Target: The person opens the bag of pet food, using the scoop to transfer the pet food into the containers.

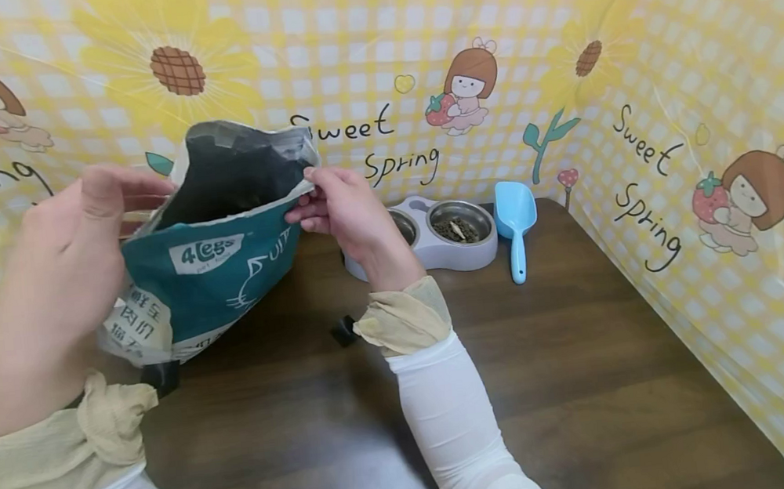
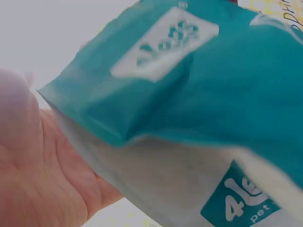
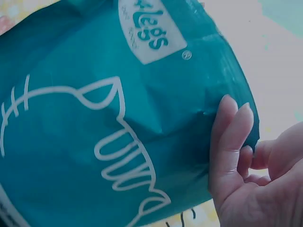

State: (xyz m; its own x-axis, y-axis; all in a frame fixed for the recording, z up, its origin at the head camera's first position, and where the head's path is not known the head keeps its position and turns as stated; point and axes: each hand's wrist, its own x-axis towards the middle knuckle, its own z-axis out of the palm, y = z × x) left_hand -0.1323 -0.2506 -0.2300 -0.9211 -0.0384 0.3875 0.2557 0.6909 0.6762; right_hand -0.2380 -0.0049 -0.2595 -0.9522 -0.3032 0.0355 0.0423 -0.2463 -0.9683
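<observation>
A teal pet food bag (image 1: pixel 225 245) is tilted above the table at the left, its wide mouth facing up and its inside dark. My right hand (image 1: pixel 346 209) pinches the right end of the rim between thumb and fingers; the right wrist view shows these fingers (image 3: pixel 232 137) against the teal front. At the opposite side, my left hand (image 1: pixel 74 251) holds the bag's left edge. Its fingertips are hidden behind the bag. The left wrist view shows its palm (image 2: pixel 52 165) beside the white side panel.
A grey double bowl stand (image 1: pixel 429 260) stands at the back of the dark wooden table (image 1: pixel 576 384). Brown kibble (image 1: pixel 453 231) lies in its right metal bowl. To its right rests a light blue scoop (image 1: pixel 515 213). Yellow checked cloth (image 1: pixel 360 58) encloses the back and sides.
</observation>
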